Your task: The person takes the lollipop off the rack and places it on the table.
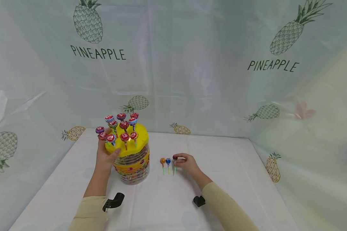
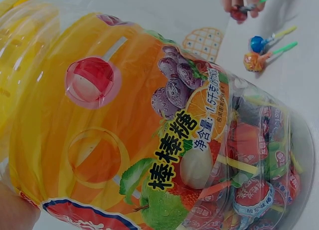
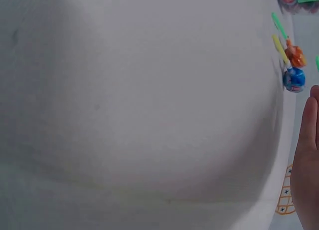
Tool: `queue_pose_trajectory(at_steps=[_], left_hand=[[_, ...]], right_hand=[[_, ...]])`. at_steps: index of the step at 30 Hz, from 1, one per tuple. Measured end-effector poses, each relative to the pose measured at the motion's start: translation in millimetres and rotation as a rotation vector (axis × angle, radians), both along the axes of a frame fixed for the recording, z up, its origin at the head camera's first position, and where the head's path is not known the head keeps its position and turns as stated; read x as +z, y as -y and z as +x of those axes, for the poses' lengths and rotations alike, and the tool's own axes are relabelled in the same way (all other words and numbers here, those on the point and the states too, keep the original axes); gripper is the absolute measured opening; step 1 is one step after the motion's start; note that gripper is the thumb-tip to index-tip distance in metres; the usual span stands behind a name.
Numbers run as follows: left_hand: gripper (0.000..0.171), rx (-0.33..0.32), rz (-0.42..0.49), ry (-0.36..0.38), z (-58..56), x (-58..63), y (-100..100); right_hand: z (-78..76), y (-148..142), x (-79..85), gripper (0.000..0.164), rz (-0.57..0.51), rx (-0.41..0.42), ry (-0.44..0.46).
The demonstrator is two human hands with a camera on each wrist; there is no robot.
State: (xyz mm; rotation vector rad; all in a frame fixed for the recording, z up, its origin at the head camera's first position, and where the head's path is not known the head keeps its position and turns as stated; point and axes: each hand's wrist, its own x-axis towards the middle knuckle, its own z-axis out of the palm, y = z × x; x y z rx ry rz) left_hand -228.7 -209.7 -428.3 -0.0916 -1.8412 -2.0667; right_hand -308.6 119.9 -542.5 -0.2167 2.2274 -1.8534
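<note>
A large clear jar (image 1: 133, 166) of wrapped lollipops stands on the table to the left, its yellow lid (image 1: 142, 136) stuck with several upright lollipops (image 1: 124, 125). My left hand (image 1: 105, 157) grips the lid's left side, with the thumb on its near edge and the other fingers partly hidden behind lollipops. On the right, my right hand (image 1: 188, 163) pinches a dark red lollipop (image 1: 174, 157) by its head end, the green stick pointing toward me. Beside it lie a blue lollipop (image 1: 168, 161) and an orange lollipop (image 1: 162, 160), roughly parallel.
Pale cloth covers the table (image 1: 219, 160), and a pineapple-print sheet (image 1: 185, 64) hangs behind and around it. Through the jar's wall, the left wrist view shows more wrapped lollipops (image 2: 251, 192) below the orange label (image 2: 45, 120). A black wrist mount (image 1: 114, 202) sits at my left sleeve.
</note>
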Motion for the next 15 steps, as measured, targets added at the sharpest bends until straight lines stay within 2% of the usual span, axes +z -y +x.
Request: queue_pose_trajectory(at_steps=[8, 15], left_hand=[[0.073, 0.018, -0.029, 0.007, 0.0, -1.1, 1], [0.071, 0.015, -0.035, -0.008, -0.6, -1.6, 0]], right_hand=[[0.9, 3, -6.7, 0.037, 0.108, 0.024, -0.031], [-2.0, 4, -13.6, 0.038, 0.203, 0.008, -0.104]])
